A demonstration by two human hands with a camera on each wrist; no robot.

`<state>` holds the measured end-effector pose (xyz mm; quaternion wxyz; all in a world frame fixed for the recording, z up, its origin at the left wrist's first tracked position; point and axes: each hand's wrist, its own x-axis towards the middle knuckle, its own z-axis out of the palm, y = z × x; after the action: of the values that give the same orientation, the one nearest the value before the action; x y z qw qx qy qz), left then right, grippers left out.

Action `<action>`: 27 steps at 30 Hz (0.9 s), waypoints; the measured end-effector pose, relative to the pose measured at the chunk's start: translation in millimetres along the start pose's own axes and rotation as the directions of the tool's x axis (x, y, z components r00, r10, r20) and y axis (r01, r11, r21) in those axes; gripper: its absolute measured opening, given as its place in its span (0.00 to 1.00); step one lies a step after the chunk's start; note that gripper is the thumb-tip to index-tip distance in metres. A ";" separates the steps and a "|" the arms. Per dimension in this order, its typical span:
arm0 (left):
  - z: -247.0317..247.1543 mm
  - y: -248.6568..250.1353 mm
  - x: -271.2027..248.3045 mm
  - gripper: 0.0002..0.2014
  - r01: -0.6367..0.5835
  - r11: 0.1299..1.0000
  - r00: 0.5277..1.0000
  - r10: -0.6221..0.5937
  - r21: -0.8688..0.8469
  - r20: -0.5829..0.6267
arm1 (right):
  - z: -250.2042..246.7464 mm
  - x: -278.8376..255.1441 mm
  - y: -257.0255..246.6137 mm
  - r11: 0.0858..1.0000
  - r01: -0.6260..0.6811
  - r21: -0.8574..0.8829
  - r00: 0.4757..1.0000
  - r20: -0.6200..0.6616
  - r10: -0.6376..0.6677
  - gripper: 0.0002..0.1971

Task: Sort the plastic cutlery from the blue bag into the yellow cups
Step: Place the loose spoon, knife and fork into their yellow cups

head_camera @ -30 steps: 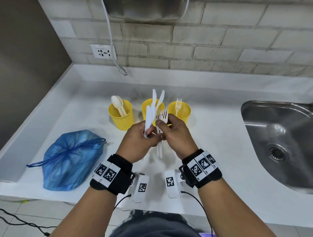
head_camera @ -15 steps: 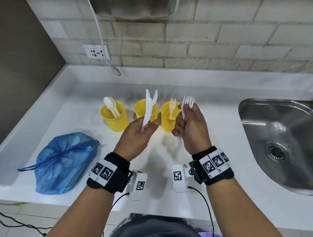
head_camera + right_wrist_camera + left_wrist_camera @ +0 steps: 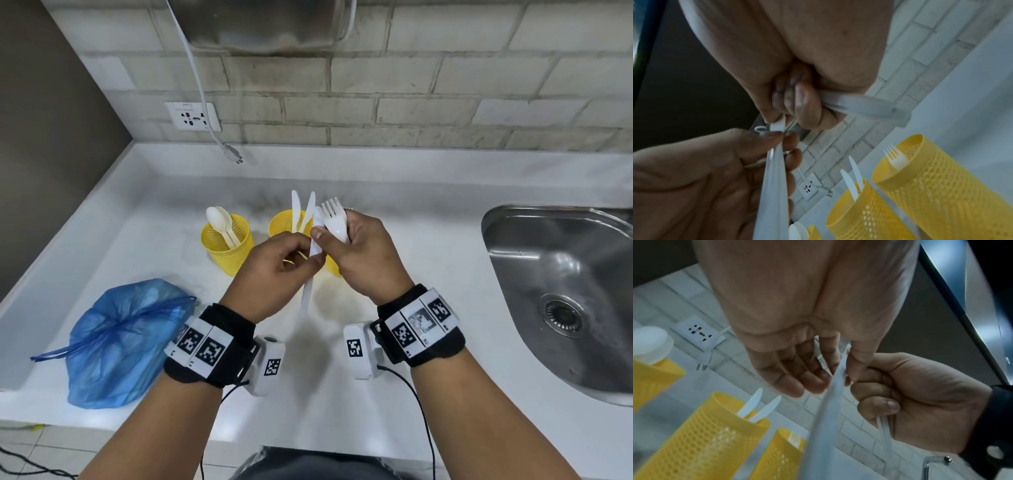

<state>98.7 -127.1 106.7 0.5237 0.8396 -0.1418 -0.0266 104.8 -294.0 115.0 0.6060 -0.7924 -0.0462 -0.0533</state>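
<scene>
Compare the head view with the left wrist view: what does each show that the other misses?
Head only: the blue bag, the spoons cup, fork tines above the right hand.
Left wrist only: the fork standing in the right-hand cup, the handles under the right hand's fingers.
Both: the left hand pinching a knife, two knives in the middle cup.

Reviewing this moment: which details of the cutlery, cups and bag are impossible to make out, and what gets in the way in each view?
- Third yellow cup, head view: mostly hidden behind the right hand.
- Blue bag, head view: closed, so its contents are unseen.
- Piece pinched by the left hand: its top is covered by fingers in the head view and motion-blurred in both wrist views; its type is unclear.
- Forks in the right hand: overlapping, so the count is uncertain.
</scene>
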 end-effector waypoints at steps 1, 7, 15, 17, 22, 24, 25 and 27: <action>-2.2 -0.5 2.3 0.07 -0.018 1.000 1.000 0.018 0.023 0.001 | 0.8 2.1 1.1 1.000 0.007 0.003 1.000 0.016 -0.007 0.08; -19.6 0.7 20.3 0.04 -0.003 1.000 1.000 0.004 0.023 -0.019 | 0.2 7.3 5.8 0.984 -0.106 0.143 0.992 -0.047 0.114 0.09; -47.8 2.3 61.8 0.13 -0.043 0.993 0.955 0.074 0.111 -0.287 | -20.5 2.1 26.2 0.896 -0.285 0.341 0.926 -0.144 0.349 0.14; -49.2 2.9 70.7 0.15 -0.042 0.995 0.954 0.068 0.095 -0.292 | -26.3 0.5 24.8 0.926 -0.301 0.229 0.926 -0.161 0.341 0.14; -44.0 -9.8 89.1 0.14 0.008 0.990 0.964 0.030 0.143 -0.263 | -42.0 11.9 9.9 0.962 -0.170 0.216 0.970 -0.135 0.202 0.14; -41.8 -16.5 95.0 0.08 0.047 0.988 0.970 -0.010 0.147 -0.244 | -48.1 20.4 4.7 0.974 -0.078 0.215 0.975 -0.187 0.119 0.13; -40.8 -19.3 97.6 0.06 0.061 0.983 0.972 -0.020 0.171 -0.232 | -51.3 25.5 3.6 0.976 -0.038 0.214 0.971 -0.222 0.087 0.12; -38.2 -23.0 101.9 0.03 0.084 0.960 0.979 -0.029 0.267 -0.204 | -56.6 37.8 4.8 0.976 0.023 0.216 0.956 -0.290 0.042 0.11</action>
<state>208.5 -111.5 114.0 0.4132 0.9061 -0.0671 0.0617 141.3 -349.6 130.4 0.6890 -0.7052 0.0422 -0.1616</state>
